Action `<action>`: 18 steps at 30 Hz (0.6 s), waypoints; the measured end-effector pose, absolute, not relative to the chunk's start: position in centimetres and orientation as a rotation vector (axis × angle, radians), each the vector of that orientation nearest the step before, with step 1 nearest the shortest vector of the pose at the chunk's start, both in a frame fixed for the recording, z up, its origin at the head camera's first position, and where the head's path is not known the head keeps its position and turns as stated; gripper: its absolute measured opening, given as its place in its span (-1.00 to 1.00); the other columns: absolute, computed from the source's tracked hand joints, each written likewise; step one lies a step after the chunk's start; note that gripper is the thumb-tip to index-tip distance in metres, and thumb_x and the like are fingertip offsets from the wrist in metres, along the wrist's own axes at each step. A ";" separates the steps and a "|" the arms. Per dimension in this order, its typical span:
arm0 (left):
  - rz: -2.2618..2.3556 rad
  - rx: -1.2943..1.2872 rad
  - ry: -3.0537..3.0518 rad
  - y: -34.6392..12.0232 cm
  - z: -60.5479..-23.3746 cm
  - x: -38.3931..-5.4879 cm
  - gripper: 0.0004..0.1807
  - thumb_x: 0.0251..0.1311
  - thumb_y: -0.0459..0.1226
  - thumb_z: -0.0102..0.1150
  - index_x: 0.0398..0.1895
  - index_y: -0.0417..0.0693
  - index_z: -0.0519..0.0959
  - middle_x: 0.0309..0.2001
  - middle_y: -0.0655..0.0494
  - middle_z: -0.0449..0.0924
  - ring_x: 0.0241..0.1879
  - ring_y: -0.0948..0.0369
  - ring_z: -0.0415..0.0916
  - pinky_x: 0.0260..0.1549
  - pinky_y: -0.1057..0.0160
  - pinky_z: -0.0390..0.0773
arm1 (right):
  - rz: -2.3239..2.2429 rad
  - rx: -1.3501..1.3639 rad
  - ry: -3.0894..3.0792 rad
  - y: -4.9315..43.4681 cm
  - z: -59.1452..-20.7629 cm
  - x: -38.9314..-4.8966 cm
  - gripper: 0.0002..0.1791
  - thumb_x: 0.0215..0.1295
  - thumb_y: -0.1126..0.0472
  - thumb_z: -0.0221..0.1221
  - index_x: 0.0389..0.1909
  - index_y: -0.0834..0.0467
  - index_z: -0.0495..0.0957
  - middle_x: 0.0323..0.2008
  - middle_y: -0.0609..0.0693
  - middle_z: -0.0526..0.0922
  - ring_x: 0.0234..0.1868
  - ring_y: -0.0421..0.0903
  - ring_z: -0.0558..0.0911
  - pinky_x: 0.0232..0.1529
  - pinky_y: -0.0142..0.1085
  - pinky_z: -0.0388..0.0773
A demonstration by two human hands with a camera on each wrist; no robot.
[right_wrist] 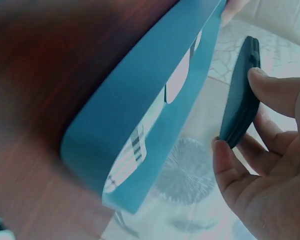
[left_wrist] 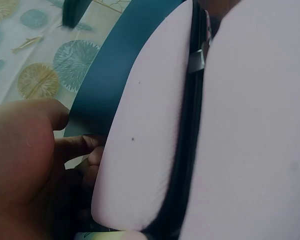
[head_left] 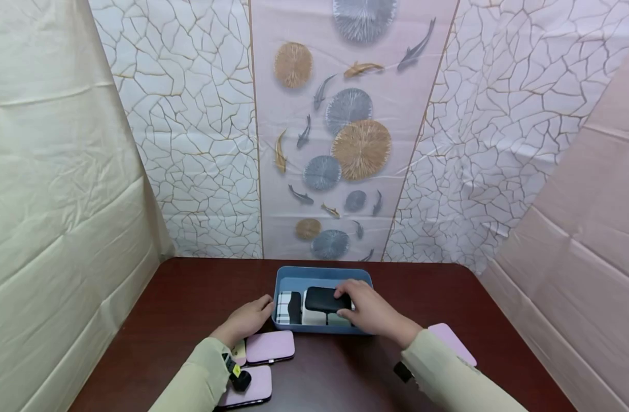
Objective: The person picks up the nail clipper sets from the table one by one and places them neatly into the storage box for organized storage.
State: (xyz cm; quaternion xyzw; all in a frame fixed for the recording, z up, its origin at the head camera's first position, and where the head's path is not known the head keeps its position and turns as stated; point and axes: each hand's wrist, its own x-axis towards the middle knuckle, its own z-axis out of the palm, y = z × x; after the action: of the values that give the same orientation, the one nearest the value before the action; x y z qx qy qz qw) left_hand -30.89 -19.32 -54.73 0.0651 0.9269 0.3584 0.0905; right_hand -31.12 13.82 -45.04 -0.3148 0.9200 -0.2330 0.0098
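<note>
My right hand (head_left: 368,306) holds a flat black case (head_left: 325,299) by its edges over the blue box (head_left: 325,272). In the right wrist view the thumb is on one side of the black case (right_wrist: 242,92) and the fingers are on the other. At the box's left end my left hand (head_left: 247,316) grips the wall, with thumb and fingertips at the rim in the left wrist view. Inside the box lie a plaid case (head_left: 283,307), a dark piece (head_left: 294,308) and a pale case (head_left: 313,317), partly hidden under the black one.
Pink clasp cases, one (head_left: 270,346) by the box's front left and another (head_left: 255,384) nearer, lie beside my left forearm. A yellowish case (head_left: 239,352) is partly covered by that sleeve. One more pink case (head_left: 452,342) lies right of my right forearm. Curtains surround the dark red table (head_left: 206,286).
</note>
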 end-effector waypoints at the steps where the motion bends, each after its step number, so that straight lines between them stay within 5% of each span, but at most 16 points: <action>1: 1.063 0.190 2.758 -19.4 -54.8 -30.8 -0.57 0.76 0.02 -0.16 0.26 -0.01 0.58 0.26 -0.07 0.68 0.28 -0.09 0.61 0.23 -0.24 0.57 | -0.722 -0.968 2.869 13.2 -45.1 -31.7 -0.71 0.48 0.24 0.45 0.12 0.10 0.65 0.27 0.08 0.65 0.32 0.11 0.58 0.30 0.10 0.60; 8: 1.024 0.140 2.784 -19.2 -54.2 -30.2 -0.34 0.76 0.02 -0.19 0.61 -0.27 0.42 0.56 -0.23 0.44 0.58 -0.22 0.31 0.55 -0.26 0.31 | -0.627 -0.970 2.814 9.7 -44.8 -35.8 -0.63 0.49 0.19 0.45 0.23 0.14 0.64 0.31 0.12 0.61 0.37 0.13 0.55 0.35 0.11 0.57; 18: 1.018 0.147 2.784 -19.2 -54.5 -30.3 -0.28 0.76 0.11 -0.21 0.61 -0.26 0.42 0.55 -0.23 0.44 0.58 -0.24 0.32 0.54 -0.28 0.30 | -0.534 -0.973 2.797 6.7 -46.7 -39.7 -0.60 0.52 0.20 0.42 0.27 0.17 0.61 0.25 0.13 0.62 0.33 0.14 0.57 0.32 0.06 0.59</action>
State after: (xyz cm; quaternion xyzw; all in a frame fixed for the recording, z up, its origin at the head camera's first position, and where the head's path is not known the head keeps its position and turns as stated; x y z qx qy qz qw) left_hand -30.26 -19.16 -54.53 0.0492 0.9345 0.3418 0.0869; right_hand -39.68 6.66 -46.68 -0.3227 0.9274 -0.1771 0.0663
